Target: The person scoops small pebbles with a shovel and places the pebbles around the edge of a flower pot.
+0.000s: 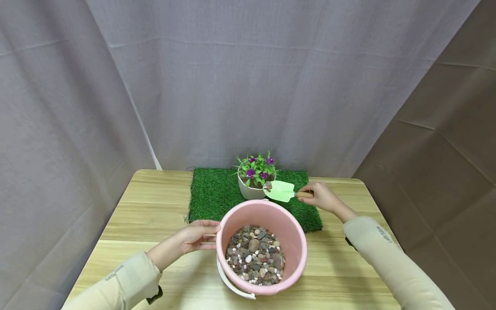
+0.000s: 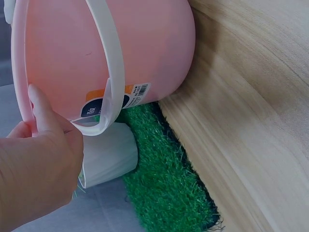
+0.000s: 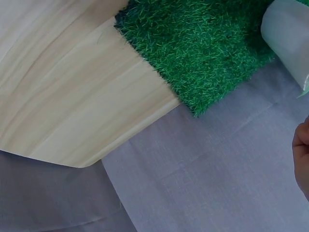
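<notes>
A pink bucket with mixed pebbles in it stands on the table. My left hand pinches its rim at the left side; in the left wrist view the thumb lies along the rim. My right hand grips the wooden handle of a pale green trowel. A few small stones lie at the trowel's tip, over the edge of a white flowerpot. Purple flowers and green leaves grow from the pot. Only part of the right hand shows in the right wrist view.
The pot stands on a green turf mat at the back of the wooden table. A white bucket handle hangs down at the front left. Grey curtains rise behind the table.
</notes>
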The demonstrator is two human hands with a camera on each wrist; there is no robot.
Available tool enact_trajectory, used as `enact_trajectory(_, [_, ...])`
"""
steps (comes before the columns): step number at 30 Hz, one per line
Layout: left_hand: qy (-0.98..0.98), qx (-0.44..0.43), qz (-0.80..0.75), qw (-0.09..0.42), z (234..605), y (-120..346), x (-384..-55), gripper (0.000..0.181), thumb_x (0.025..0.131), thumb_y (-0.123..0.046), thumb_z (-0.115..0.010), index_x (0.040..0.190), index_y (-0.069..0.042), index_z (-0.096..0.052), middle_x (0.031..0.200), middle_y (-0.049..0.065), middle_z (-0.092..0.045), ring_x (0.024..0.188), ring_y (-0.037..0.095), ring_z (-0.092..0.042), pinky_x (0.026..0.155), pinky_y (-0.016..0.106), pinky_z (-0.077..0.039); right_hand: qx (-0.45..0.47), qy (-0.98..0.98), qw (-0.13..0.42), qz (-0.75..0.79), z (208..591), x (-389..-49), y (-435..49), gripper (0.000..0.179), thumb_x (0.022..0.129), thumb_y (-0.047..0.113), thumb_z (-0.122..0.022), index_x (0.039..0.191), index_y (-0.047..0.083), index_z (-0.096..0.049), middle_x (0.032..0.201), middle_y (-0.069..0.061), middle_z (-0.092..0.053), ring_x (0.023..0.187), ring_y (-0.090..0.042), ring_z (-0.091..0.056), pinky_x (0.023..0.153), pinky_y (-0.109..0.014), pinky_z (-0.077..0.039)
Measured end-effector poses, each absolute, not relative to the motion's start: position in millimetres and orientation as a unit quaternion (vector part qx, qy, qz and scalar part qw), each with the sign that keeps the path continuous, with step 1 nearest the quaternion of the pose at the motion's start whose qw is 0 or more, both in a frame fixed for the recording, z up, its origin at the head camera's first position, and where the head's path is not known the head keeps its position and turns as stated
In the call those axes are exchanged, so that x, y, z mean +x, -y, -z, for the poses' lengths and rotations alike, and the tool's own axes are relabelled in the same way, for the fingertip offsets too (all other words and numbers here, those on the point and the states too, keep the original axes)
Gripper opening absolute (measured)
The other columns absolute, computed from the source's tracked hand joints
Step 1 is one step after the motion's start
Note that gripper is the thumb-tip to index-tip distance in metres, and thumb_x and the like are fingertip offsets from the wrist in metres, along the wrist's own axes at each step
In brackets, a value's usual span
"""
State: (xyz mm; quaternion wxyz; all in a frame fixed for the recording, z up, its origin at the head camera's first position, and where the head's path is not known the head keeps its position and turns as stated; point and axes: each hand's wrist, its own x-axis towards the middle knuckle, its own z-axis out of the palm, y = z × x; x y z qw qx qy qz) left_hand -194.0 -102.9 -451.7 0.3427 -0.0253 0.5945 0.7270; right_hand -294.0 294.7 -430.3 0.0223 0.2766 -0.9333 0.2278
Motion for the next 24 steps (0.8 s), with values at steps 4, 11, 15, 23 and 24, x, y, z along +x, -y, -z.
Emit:
enact_trajectory(4, [-0.595, -0.026, -0.727, 0.341, 452, 103, -194, 0.030, 0.094, -0.008, -0.053, 0.121, 0.005, -0.052, 0.080, -0.002, -0.064, 0.073, 0.006, -0.064, 0.080, 0.029, -0.061, 0.272, 0.936, 0.018, -0.222, 432, -301, -292, 0.017, 0.082, 0.012, -0.071, 0.093, -0.001, -0.071, 0.077, -0.007, -0.068, 0.056, -0.003, -0.043, 0.048, -0.016, -0.041])
enact_trajectory(11, [-0.594, -0.025, -0.728, 0.342, 450, 104, -193, 0.031, 0.094, -0.009, -0.054, 0.122, 0.005, -0.051, 0.082, -0.001, -0.064, 0.075, 0.007, -0.064, 0.081, 0.029, -0.061, 0.259, 0.945, 0.020, -0.198, 427, -307, -283, 0.014, 0.081, 0.013, -0.071, 0.087, 0.000, -0.072, 0.069, -0.004, -0.066, 0.052, -0.004, -0.042, 0.045, -0.017, -0.039])
enact_trajectory(15, [-0.594, -0.026, -0.727, 0.343, 449, 105, -192, 0.033, 0.094, -0.009, -0.054, 0.123, 0.006, -0.050, 0.082, -0.001, -0.063, 0.076, 0.008, -0.063, 0.081, 0.029, -0.061, 0.265, 0.953, 0.041, -0.143, 416, -306, -273, 0.015, 0.081, 0.015, -0.072, 0.086, 0.001, -0.071, 0.069, -0.004, -0.066, 0.053, -0.008, -0.047, 0.047, -0.023, -0.043])
enact_trajectory(23, [-0.593, -0.024, -0.728, 0.343, 448, 106, -192, 0.035, 0.094, -0.009, -0.054, 0.125, 0.007, -0.049, 0.083, -0.001, -0.064, 0.076, 0.008, -0.063, 0.081, 0.029, -0.061, 0.344, 0.931, 0.123, 0.027, 401, -308, -259, 0.005, 0.079, 0.012, -0.072, 0.076, 0.013, -0.069, 0.073, -0.001, -0.067, 0.066, -0.020, -0.062, 0.056, -0.037, -0.057])
enact_trajectory(24, [-0.592, -0.024, -0.728, 0.343, 448, 107, -193, 0.035, 0.094, -0.009, -0.054, 0.124, 0.007, -0.049, 0.083, -0.001, -0.064, 0.076, 0.008, -0.063, 0.081, 0.029, -0.061, 0.354, 0.924, 0.135, 0.046, 400, -309, -258, 0.007, 0.078, 0.011, -0.073, 0.074, 0.013, -0.067, 0.071, -0.002, -0.065, 0.064, -0.021, -0.060, 0.054, -0.036, -0.056])
